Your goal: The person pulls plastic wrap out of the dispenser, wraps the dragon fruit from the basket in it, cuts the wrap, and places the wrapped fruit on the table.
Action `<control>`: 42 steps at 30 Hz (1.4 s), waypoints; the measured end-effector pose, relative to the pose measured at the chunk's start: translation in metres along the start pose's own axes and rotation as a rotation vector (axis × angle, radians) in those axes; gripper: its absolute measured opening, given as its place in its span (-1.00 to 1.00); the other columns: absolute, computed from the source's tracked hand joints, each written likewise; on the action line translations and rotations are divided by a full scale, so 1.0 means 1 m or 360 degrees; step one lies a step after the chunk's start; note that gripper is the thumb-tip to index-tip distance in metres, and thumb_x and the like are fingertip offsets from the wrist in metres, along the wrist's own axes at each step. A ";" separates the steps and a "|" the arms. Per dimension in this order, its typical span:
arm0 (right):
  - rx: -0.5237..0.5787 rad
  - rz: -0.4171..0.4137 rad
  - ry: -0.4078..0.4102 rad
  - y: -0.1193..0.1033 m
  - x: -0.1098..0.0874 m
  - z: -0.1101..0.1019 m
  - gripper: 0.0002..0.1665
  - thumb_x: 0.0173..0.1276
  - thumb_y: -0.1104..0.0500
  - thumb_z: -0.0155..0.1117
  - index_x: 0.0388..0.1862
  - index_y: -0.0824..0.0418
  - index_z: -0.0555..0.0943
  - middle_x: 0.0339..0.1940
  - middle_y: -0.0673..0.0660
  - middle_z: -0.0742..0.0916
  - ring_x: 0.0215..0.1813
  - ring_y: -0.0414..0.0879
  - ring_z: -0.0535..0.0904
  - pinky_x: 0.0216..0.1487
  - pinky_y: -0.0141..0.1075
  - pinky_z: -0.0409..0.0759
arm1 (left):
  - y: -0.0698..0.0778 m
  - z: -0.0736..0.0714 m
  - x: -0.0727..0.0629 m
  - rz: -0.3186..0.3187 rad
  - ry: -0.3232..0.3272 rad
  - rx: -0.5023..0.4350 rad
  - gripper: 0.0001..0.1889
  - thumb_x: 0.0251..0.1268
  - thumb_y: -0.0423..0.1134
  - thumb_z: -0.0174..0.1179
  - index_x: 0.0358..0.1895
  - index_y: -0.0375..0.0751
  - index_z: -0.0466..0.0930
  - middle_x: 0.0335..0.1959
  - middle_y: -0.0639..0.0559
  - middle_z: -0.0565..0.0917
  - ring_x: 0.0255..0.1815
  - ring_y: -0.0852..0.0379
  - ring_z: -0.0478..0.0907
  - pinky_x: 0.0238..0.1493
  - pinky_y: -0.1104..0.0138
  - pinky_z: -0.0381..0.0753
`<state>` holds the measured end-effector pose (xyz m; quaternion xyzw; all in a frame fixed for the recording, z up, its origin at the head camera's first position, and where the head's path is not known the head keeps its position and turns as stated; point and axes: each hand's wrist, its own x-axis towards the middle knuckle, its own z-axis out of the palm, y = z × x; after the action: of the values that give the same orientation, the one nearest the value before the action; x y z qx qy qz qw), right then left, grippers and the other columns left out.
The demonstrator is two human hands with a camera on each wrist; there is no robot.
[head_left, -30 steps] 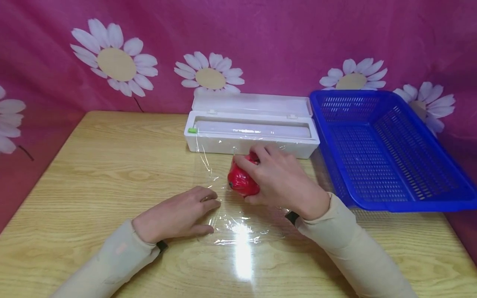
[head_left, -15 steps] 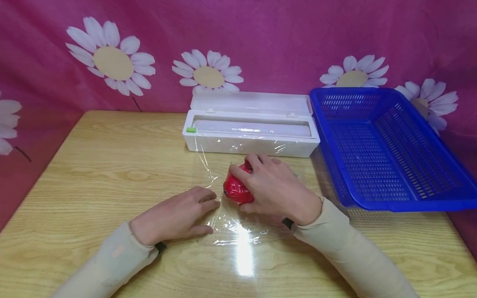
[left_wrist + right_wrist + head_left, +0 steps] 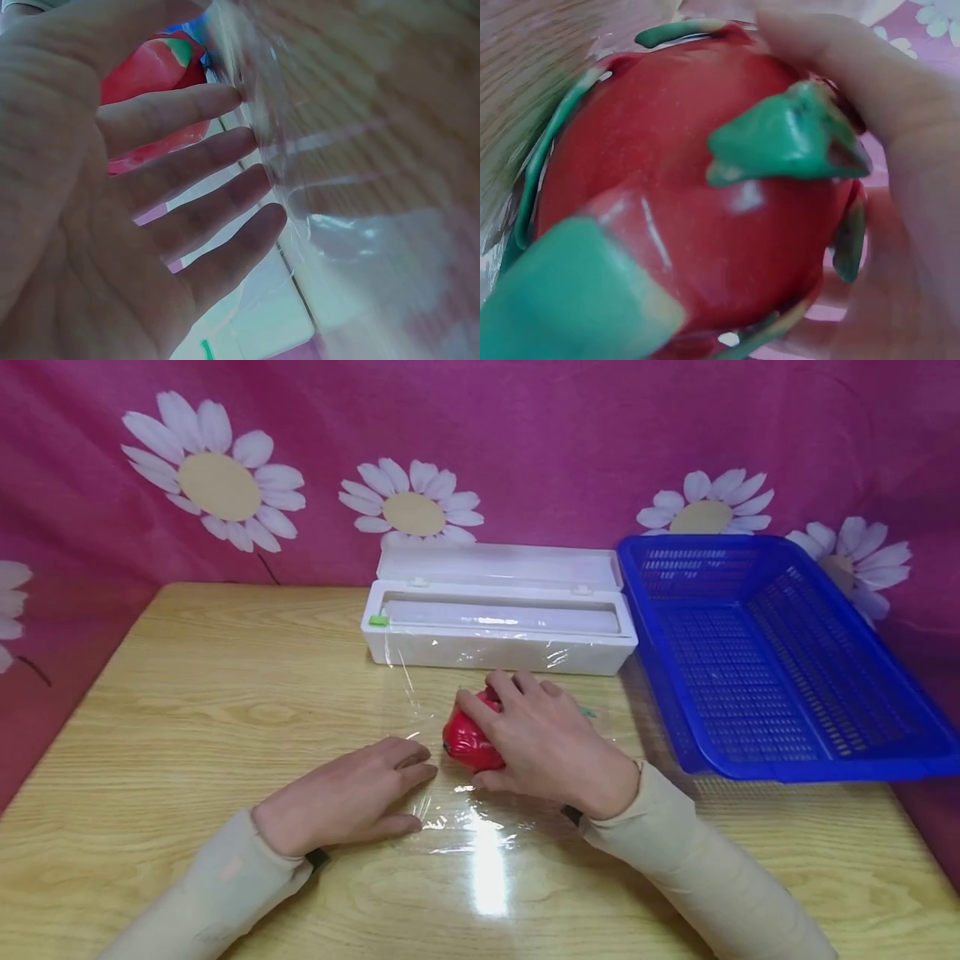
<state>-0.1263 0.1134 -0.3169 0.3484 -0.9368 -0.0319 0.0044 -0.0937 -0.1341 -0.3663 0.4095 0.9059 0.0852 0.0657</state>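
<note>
The right hand was arched from above, its fingers curled round a glossy red fruit with green-tipped scales, held over clear, crinkled film. The left hand was turned edge-down, its fingers nearly straight and slightly spread, touched to the film's edge. Beyond, a smooth roll was held in a white, rectangular box, flanked by a blue, perforated basket on the wood-grained worktop.
</note>
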 end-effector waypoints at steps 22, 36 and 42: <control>0.0207 -0.0144 0.0054 0.013 0.002 0.003 0.18 0.14 -0.44 0.49 0.63 -0.06 0.25 0.54 0.21 0.45 0.50 0.18 0.43 0.45 0.14 0.54 | 0.003 -0.005 -0.001 0.0045 0.0013 0.0066 -0.43 0.31 -0.01 0.39 0.27 -0.29 0.62 0.24 -0.16 0.65 0.29 -0.10 0.60 0.40 0.07 0.60; 0.0290 -0.0260 0.0285 0.037 -0.011 -0.020 0.05 0.24 -0.43 0.39 0.59 0.01 0.34 0.48 0.15 0.54 0.51 0.17 0.46 0.51 0.14 0.47 | 0.002 -0.006 0.001 0.0064 0.0022 0.0065 -0.42 0.32 0.08 0.37 0.29 -0.21 0.62 0.29 -0.15 0.66 0.37 -0.12 0.56 0.48 0.04 0.53; 0.0282 -0.0320 0.0419 0.041 -0.014 -0.026 -0.17 0.37 -0.28 0.37 0.51 0.03 0.45 0.36 0.12 0.65 0.36 0.08 0.60 0.40 0.07 0.59 | 0.003 -0.009 0.001 0.0095 0.0070 0.0062 -0.43 0.33 0.08 0.37 0.27 -0.20 0.63 0.26 -0.09 0.69 0.35 -0.06 0.57 0.49 0.06 0.53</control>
<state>-0.1415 0.1521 -0.2883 0.4406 -0.8877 0.0962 0.0930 -0.0934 -0.1323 -0.3567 0.4355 0.8961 0.0785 0.0352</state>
